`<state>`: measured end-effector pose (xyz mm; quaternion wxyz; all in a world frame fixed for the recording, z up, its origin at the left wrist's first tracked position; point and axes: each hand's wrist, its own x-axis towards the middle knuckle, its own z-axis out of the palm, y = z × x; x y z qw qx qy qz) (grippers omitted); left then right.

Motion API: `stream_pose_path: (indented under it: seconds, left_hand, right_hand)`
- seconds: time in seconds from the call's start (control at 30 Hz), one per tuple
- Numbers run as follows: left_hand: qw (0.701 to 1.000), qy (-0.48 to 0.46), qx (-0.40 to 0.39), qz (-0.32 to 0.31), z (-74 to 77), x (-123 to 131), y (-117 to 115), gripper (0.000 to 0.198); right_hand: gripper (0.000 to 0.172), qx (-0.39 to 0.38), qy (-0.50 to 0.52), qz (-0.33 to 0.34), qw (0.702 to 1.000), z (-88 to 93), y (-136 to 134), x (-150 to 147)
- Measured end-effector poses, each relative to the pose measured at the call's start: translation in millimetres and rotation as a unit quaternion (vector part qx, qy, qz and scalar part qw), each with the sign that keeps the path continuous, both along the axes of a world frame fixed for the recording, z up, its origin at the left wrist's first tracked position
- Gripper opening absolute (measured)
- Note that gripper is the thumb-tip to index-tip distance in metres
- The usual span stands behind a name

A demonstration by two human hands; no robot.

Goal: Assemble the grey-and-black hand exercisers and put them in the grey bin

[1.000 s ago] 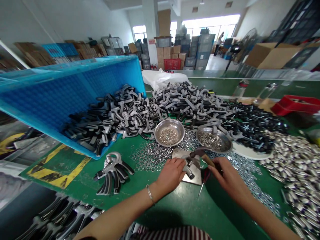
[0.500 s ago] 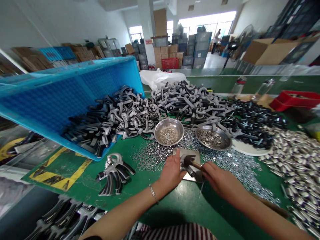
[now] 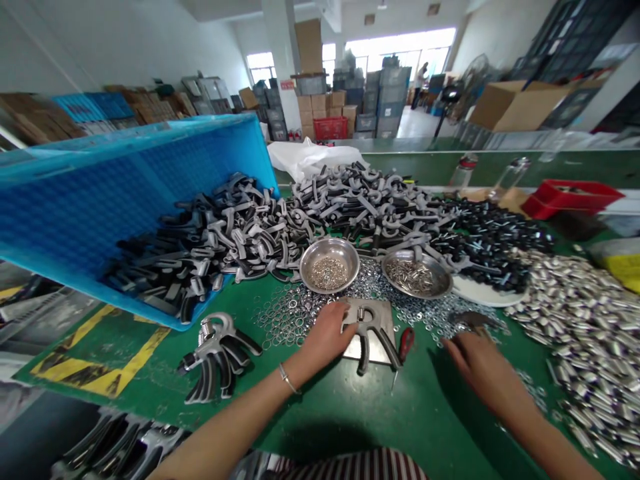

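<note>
A hand grip strengthener (image 3: 371,337), with black handles, grey arms and a spring, lies on a square metal plate (image 3: 385,308). My left hand (image 3: 327,337) holds its left side, fingertips partly hidden. To the right, my right hand (image 3: 485,370) is closed over the handle of a hammer (image 3: 473,319), whose dark head shows beyond the fingers, low over loose washers. A screwdriver (image 3: 407,343) with a red and black handle lies by the plate's right edge. Several grip strengtheners (image 3: 223,353) are grouped left of my left hand.
Behind the plate stand two metal bowls (image 3: 303,272) (image 3: 449,288) of small parts. Loose rings (image 3: 285,317) lie around them. A blue crate (image 3: 150,160) spills handle parts leftward of a large pile (image 3: 370,200). Metal cylinders (image 3: 585,333) and a red tray (image 3: 575,198) are at right.
My right hand has carried the hammer from over the plate to the right. The grip strengthener and screwdriver now show clearly. My left hand stays by the plate; the view has shifted slightly.
</note>
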<state>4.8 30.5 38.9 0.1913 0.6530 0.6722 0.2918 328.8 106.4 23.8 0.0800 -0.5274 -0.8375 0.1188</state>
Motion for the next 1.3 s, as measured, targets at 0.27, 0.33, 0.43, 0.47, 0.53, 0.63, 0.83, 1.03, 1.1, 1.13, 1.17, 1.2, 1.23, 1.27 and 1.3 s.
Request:
stream_pose_path:
  seconds: [0.27,0.33,0.43,0.47,0.53,0.63,0.83,1.03,1.1,1.13,1.17,1.2,1.23,1.27,1.3]
  left_hand:
    - [0.992,0.118,-0.035,0.008,-12.0,26.7,-8.2,0.041]
    - [0.993,0.113,-0.041,-0.005,-11.2,20.6,-10.3,0.039]
    - [0.994,0.094,-0.040,-0.032,-11.2,10.6,-13.9,0.039]
    - [0.995,0.086,-0.038,-0.036,-11.5,8.5,-14.5,0.039]
    - [0.996,0.076,-0.036,-0.032,-12.4,6.4,-14.8,0.039]
    - [0.997,0.068,-0.037,-0.028,-14.0,5.5,-13.7,0.040]
    - [0.997,0.047,-0.047,-0.025,-18.9,2.9,-12.2,0.044]
    - [0.998,0.030,-0.044,-0.013,-23.4,3.8,-11.3,0.042]
    - [0.999,0.028,-0.039,-0.011,-25.1,4.3,-11.9,0.044]
    - [0.999,0.028,-0.035,-0.010,-26.0,4.6,-12.4,0.045]
    - [0.999,0.029,-0.031,-0.010,-27.0,5.0,-12.9,0.045]
    - [0.999,0.031,-0.025,-0.011,-27.8,5.3,-13.4,0.045]
    - [0.999,0.033,-0.021,-0.011,-28.3,5.7,-13.8,0.043]
    - [0.999,0.035,-0.017,-0.013,-28.5,6.2,-14.1,0.041]
    - [0.999,0.037,-0.016,-0.012,-28.2,6.6,-14.2,0.039]
  right_hand:
    - [0.033,-0.248,0.105,-0.070,0.961,0.0,-5.6,-71.8]
    - [0.031,-0.268,0.225,-0.085,0.933,12.8,3.1,-59.3]
    - [0.037,-0.251,0.415,-0.106,0.868,33.7,9.6,-55.4]
    - [0.039,-0.245,0.457,-0.109,0.848,38.1,9.4,-61.2]
    - [0.037,-0.246,0.509,-0.107,0.818,40.6,6.4,-81.9]
    - [0.035,-0.260,0.505,-0.077,0.820,30.1,-0.3,-121.5]
    - [0.034,-0.258,0.473,-0.062,0.840,1.3,-2.7,-157.8]
    - [0.032,-0.261,0.446,-0.058,0.854,-0.7,1.9,-157.3]
    - [0.029,-0.246,0.429,-0.050,0.868,-1.3,0.7,-156.9]
    - [0.028,-0.227,0.410,-0.044,0.882,-2.3,-0.9,-156.6]
    - [0.027,-0.197,0.384,-0.036,0.901,-3.5,-3.0,-156.2]
    - [0.026,-0.159,0.351,-0.023,0.923,-4.8,-5.5,-155.8]
    - [0.026,-0.118,0.314,-0.003,0.942,-6.0,-8.0,-155.8]
    - [0.027,-0.080,0.281,0.021,0.956,-6.5,-9.9,-156.3]
    - [0.028,-0.049,0.256,0.045,0.964,-6.3,-11.0,-157.5]
